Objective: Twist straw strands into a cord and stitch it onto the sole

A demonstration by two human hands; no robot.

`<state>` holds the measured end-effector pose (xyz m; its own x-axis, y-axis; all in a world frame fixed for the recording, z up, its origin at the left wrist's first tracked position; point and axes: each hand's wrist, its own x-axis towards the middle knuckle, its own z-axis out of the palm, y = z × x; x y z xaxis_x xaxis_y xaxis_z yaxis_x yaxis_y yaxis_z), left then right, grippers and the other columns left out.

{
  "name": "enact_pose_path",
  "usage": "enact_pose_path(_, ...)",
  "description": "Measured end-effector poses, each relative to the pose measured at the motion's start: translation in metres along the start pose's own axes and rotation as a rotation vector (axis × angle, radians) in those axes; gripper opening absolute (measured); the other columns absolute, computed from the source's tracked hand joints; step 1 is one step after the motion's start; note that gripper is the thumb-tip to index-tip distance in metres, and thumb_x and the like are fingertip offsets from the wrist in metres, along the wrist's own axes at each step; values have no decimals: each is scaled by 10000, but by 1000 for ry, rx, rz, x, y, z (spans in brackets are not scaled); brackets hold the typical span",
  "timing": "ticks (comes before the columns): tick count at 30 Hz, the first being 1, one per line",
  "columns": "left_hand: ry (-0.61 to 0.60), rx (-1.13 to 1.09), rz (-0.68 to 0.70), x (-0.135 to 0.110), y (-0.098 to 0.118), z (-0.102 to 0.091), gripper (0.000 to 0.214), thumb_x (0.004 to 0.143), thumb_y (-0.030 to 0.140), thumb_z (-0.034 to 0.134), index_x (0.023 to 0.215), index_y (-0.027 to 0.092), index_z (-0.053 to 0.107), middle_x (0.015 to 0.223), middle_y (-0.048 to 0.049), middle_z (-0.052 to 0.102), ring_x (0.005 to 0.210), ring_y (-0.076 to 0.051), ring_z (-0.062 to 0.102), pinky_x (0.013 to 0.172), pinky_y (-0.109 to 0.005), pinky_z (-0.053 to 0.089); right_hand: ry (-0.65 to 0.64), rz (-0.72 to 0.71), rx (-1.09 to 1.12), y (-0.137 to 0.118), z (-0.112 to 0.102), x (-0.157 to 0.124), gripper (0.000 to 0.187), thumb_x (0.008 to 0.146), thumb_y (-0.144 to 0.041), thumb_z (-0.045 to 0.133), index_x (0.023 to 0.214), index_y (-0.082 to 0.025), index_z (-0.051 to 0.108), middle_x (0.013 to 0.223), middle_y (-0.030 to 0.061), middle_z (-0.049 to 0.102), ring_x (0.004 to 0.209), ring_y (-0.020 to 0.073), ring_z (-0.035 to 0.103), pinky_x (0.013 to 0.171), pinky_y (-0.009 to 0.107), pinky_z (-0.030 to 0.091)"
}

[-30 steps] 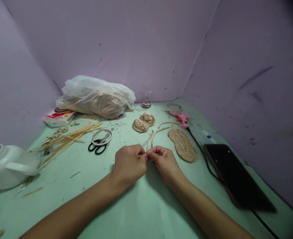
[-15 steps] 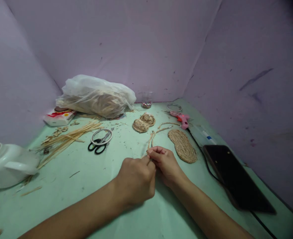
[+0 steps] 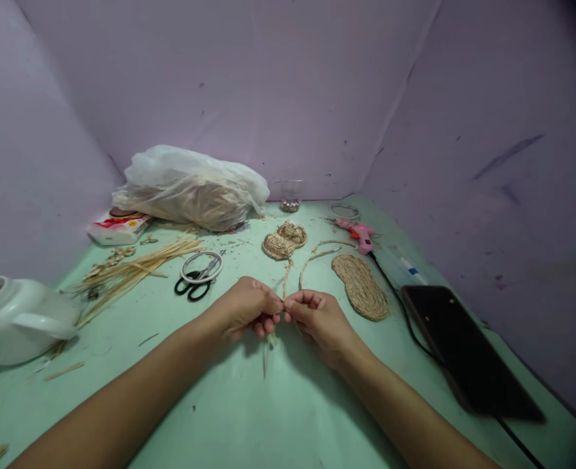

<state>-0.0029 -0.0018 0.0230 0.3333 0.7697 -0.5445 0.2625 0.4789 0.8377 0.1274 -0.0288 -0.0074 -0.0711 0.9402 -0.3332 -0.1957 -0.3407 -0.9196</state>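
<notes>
Both of my hands meet over the middle of the table, pinching a thin twisted straw cord [image 3: 285, 280]. My left hand [image 3: 249, 307] is closed on it, and loose straw ends [image 3: 267, 355] hang below its fingers. Fingertip to fingertip with it, my right hand [image 3: 320, 326] also pinches the cord, thumb against fingers. The cord runs away from the fingers, and a curved length [image 3: 312, 259] lies on the table beyond. Past the hands sits a small figure-eight piece of coiled cord [image 3: 284, 241]. A larger flat sole-shaped coiled piece [image 3: 360, 286] lies to the right.
Black-handled scissors [image 3: 195, 283] lie under a white ring [image 3: 202, 267] at left, near loose straw strips [image 3: 141, 267]. A white pot [image 3: 24, 319] stands far left, a plastic bag [image 3: 190, 189] behind. At right are a pink glue gun [image 3: 362, 236], its cable, and a dark phone [image 3: 464, 352].
My left hand has turned from a fist over the cord into a fingertip pinch and shifted slightly left. Straw ends now show below it. My right hand has barely moved.
</notes>
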Motion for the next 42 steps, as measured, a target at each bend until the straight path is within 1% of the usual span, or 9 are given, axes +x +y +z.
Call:
enact_pose_path(6, -13, 87, 21, 4, 0, -8, 47, 532, 148, 559, 520, 108, 579, 354, 34, 451, 263, -46, 331, 264, -168, 170, -14, -104, -87, 3, -3, 3, 120, 608, -207, 633, 607, -119, 552, 483, -7, 568, 418, 42, 432, 423, 167, 280)
enact_pose_path(10, -82, 53, 132, 3, -1, -11, 43, 508, 144, 567, 484, 109, 574, 317, 61, 384, 270, -15, 221, 305, -184, 98, -116, -63, -85, -3, -5, -1, 128, 621, -225, 624, 617, -137, 530, 471, -20, 565, 376, 30, 369, 401, 169, 243)
enact_pose_path(13, -109, 33, 193, 3, -2, -10, 50, 509, 145, 560, 484, 109, 584, 305, 71, 348, 298, -16, 205, 339, -193, 104, -140, -105, -128, -7, -6, -2, 123, 630, -233, 613, 613, -140, 534, 496, -17, 566, 404, 40, 385, 419, 174, 263)
enact_pose_path(21, 41, 70, 279, 9, -11, -5, 68, 507, 127, 551, 490, 104, 612, 342, 55, 397, 368, -40, 262, 408, -215, 177, -23, -316, -697, -9, -18, -1, 190, 694, -292, 534, 619, -144, 626, 533, -8, 550, 485, 85, 421, 458, 205, 300)
enact_pose_path(26, 182, 18, 205, 9, -10, 6, 56, 474, 100, 539, 437, 99, 581, 332, 46, 404, 369, -41, 286, 404, -207, 187, 42, -232, -694, -9, -16, -1, 184, 666, -282, 532, 571, -140, 600, 496, -7, 534, 446, 81, 409, 419, 199, 282)
enact_pose_path(30, 291, -187, 59, 8, -8, 15, 85, 458, 69, 507, 393, 118, 485, 304, 79, 299, 315, -15, 196, 363, -194, 99, 92, -237, -644, -3, -8, -4, 168, 665, -255, 531, 610, -126, 622, 540, 22, 579, 470, 96, 455, 439, 203, 317)
enact_pose_path(34, 276, -301, 6, 9, -9, 15, 182, 490, 98, 482, 389, 159, 343, 339, 88, 239, 301, -9, 149, 342, -194, 59, 126, -445, -741, 5, 0, -11, 168, 710, -229, 502, 670, -150, 645, 576, 38, 610, 504, 121, 497, 484, 223, 346)
enact_pose_path(38, 261, -351, -24, 9, -12, 12, 133, 515, 130, 489, 455, 163, 375, 367, 82, 275, 297, -16, 164, 328, -194, 59, 98, -698, -893, 10, 3, -14, 173, 725, -157, 477, 618, -173, 612, 561, 30, 575, 495, 118, 475, 507, 231, 339)
enact_pose_path(42, 263, -353, -30, 9, -14, 15, 112, 513, 134, 477, 464, 165, 380, 356, 85, 262, 298, -19, 147, 332, -196, 64, 27, -739, -989, 10, 3, -15, 195, 748, -132, 441, 657, -163, 611, 594, 44, 576, 526, 124, 491, 528, 233, 350)
